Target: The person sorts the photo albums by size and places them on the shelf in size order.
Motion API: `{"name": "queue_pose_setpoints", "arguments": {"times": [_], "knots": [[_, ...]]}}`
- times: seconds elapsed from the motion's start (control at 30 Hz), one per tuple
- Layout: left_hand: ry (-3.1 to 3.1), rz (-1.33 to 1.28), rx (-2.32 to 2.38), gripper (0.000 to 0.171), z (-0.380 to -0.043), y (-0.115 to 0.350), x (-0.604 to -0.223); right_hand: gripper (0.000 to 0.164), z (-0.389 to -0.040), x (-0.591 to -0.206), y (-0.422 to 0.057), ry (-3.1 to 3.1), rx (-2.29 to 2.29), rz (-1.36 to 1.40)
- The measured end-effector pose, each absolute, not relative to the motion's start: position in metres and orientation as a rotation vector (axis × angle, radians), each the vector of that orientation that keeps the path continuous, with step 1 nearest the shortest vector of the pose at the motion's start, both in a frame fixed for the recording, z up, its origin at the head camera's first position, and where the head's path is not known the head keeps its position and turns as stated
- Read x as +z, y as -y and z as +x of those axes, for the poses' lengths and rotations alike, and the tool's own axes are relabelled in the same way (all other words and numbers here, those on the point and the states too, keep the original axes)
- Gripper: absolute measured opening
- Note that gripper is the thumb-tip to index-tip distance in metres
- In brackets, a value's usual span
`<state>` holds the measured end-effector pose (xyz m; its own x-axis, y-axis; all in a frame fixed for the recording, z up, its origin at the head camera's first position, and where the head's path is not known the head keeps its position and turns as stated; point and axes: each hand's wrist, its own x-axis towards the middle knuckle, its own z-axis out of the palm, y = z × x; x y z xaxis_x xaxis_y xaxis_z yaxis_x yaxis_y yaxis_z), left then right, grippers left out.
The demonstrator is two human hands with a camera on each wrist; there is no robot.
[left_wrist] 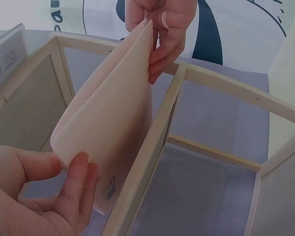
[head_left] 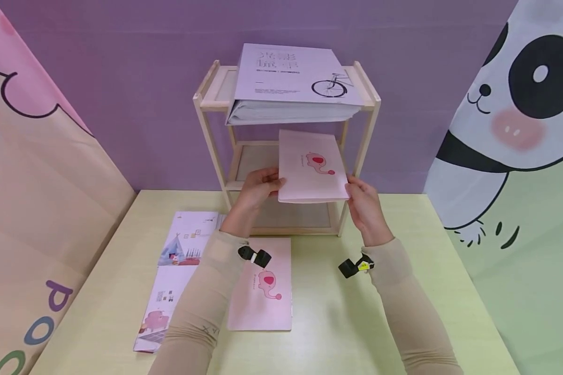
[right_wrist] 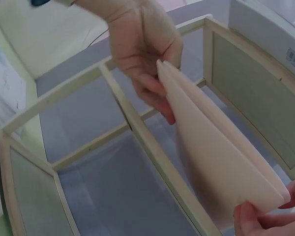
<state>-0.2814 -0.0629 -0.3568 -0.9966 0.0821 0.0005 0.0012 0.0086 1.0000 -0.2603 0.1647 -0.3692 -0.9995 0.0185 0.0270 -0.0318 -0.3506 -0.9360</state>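
A pink notebook point(head_left: 309, 164) with an elephant print is held between two hands, in front of the wooden shelf rack point(head_left: 368, 125). My left hand point(head_left: 255, 195) pinches its left near corner, thumb on top. My right hand point(head_left: 367, 208) pinches the right near corner. In the left wrist view, the notebook point(left_wrist: 113, 103) hangs near a shelf bar, its pages slightly parted, the left hand point(left_wrist: 44, 189) at one corner. The right wrist view shows the right hand point(right_wrist: 273, 216) on the opposite corner. A second pink notebook point(head_left: 262, 307) lies on the table, partly behind the left forearm.
A thick white book point(head_left: 291, 78) with a bicycle print lies on the rack's top tier, overhanging its front. Printed booklets point(head_left: 187, 245) lie at the table's left, partly covered by the left sleeve. A purple backdrop point(head_left: 169, 104) stands behind the rack.
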Motion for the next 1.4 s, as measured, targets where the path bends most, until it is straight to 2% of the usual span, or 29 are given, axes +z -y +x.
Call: {"name": "queue_pose_setpoints", "arguments": {"times": [0.57,1.4], "knots": [[-2.197,0.069,2.115,0.038,-0.298,0.064,-0.348,0.046,-0.269,-0.368,-0.156,1.794,2.449,0.180],[-2.198,-0.026,2.078,0.036,-0.314,0.060,-0.347,0.044,-0.272,-0.366,-0.140,1.827,2.266,0.152]]}}
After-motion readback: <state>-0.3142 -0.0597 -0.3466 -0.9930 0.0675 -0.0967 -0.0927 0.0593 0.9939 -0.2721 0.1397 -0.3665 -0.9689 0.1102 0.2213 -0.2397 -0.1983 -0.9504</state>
